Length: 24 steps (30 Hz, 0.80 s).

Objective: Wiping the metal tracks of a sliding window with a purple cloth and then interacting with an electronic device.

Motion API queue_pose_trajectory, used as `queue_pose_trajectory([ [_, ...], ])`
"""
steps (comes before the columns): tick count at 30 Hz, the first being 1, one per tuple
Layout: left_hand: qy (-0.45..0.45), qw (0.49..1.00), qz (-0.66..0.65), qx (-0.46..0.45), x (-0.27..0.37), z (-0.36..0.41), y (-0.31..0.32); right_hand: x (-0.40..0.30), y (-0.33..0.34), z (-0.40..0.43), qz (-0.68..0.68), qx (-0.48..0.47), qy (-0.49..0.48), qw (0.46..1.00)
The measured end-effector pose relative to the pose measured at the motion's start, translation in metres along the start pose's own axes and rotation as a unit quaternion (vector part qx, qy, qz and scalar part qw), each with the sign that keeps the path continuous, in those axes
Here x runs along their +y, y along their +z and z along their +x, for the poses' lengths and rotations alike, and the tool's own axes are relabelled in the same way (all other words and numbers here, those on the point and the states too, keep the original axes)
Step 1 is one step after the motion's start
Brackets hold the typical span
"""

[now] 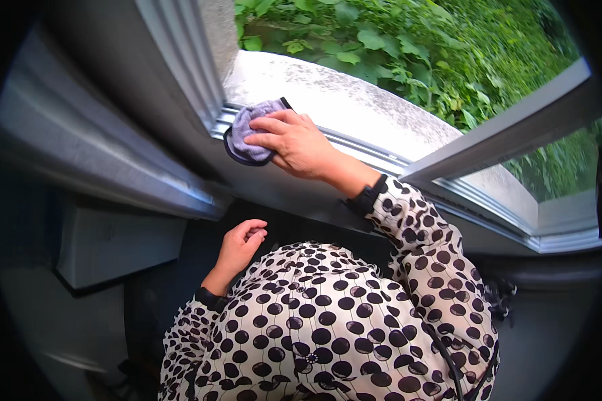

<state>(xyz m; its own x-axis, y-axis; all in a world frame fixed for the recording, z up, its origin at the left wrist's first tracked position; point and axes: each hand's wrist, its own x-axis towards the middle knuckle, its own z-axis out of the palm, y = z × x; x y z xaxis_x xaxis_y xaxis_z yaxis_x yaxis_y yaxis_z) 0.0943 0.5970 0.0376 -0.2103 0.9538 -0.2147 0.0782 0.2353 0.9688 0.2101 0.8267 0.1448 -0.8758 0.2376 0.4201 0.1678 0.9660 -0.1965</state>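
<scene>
My right hand (301,145) grips a purple-grey cloth (253,125) with a dark border. The cloth lies over the left end of the metal window track (361,150), close to the corner with the upright frame (190,60). Part of the track beneath it is hidden. Held low in front of my body, my left hand (241,245) has its fingers loosely curled and holds nothing that I can see.
A sliding window sash (501,120) stands on the right part of the track. Beyond the opening is a pale outer ledge (341,95), with green plants (396,40) behind it. A grey curtain (105,135) hangs at left, above a white box-like piece (120,245).
</scene>
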Motion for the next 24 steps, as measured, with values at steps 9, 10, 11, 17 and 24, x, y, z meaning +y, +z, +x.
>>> queue_pose_trajectory([
  [9, 0.029, 0.959, 0.109, -0.261, -0.019, 0.057, 0.049, -0.035, -0.084, -0.167, -0.034, 0.131, 0.213, 0.968],
  [10, 0.016, 0.95, 0.121, -0.287, -0.021, 0.059, 0.055, -0.052, -0.087, -0.179, 0.021, 0.107, 0.257, 0.96],
  [11, 0.013, 0.93, 0.144, -0.338, -0.014, 0.062, 0.067, -0.071, -0.089, -0.196, 0.075, 0.089, 0.304, 0.945],
  [17, -0.078, 0.888, 0.093, -0.444, -0.01, 0.049, 0.142, -0.173, -0.065, -0.345, 0.255, 0.101, 0.598, 0.753],
  [24, -0.108, 0.802, 0.196, -0.553, -0.095, 0.111, 0.252, -0.222, 0.011, -0.449, 0.285, 0.279, 0.788, 0.468],
])
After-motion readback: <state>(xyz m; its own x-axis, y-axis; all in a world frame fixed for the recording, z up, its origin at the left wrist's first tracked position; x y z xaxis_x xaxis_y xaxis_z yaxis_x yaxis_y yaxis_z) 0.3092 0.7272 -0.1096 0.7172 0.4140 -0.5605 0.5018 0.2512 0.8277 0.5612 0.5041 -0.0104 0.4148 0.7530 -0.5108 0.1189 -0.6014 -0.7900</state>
